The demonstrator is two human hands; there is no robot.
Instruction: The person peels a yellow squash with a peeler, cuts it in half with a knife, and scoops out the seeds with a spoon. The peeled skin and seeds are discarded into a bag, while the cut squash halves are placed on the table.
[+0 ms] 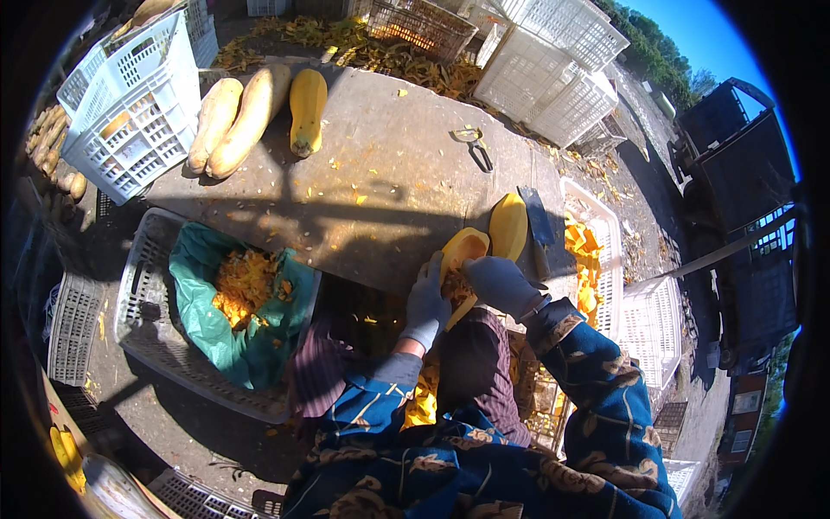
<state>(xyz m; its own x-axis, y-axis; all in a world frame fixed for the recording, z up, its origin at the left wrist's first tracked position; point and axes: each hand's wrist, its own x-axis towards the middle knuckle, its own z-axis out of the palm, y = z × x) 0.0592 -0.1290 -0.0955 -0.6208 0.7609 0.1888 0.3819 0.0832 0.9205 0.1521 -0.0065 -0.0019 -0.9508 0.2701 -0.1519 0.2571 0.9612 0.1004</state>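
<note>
My gloved left hand point(426, 305) grips a halved, peeled squash point(465, 245) at the table's near edge, above my lap. The cut side faces up, showing a hollow with stringy pulp and seeds. My gloved right hand point(499, 284) is curled at that hollow; its fingertips and anything inside the fist are hidden. A small dark tip shows beside this fist, too unclear to name. Just beyond, another peeled yellow squash piece point(508, 226) lies on the table. To its right rests a cleaver point(535, 217) with a dark blade. Farther back lies a Y-shaped peeler point(478, 150).
Two unpeeled squashes point(249, 123) and a peeled one point(307, 110) lie on the board table point(382, 143). At left, a crate point(139, 305) holds a green bag point(201, 324) with orange pulp. Peelings fill a white crate point(609, 240) at right. Stacked crates point(545, 84) stand behind.
</note>
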